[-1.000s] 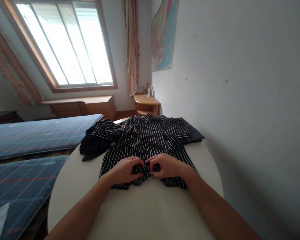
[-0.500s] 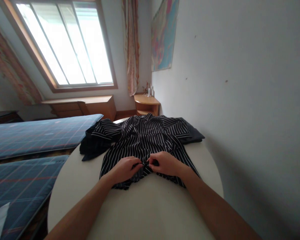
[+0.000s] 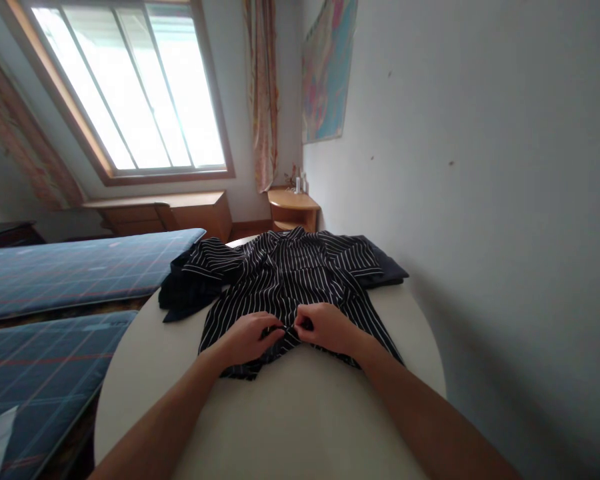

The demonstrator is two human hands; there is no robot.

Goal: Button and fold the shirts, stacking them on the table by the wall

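A black shirt (image 3: 305,277) with white stripes lies spread on the round white table (image 3: 300,413), its collar at the far side and its hem toward me. My left hand (image 3: 253,337) pinches the front edge of the shirt near the hem. Close beside it, my right hand (image 3: 327,327) grips the same edge with thumb and fingers curled together. Between the fingertips a little cloth is lifted; whether a button is there is too small to tell.
Dark folded clothing (image 3: 387,267) lies at the table's far right, and another dark garment (image 3: 185,293) at its left. Plaid mattresses (image 3: 70,270) stand along the left. A white wall (image 3: 480,200) runs close on the right, with a small wooden corner table (image 3: 293,199) behind.
My right hand's fingers have curled slightly tighter at the shirt's edge. The hem beneath my hands has shifted a little; the rest of the shirt lies as before.
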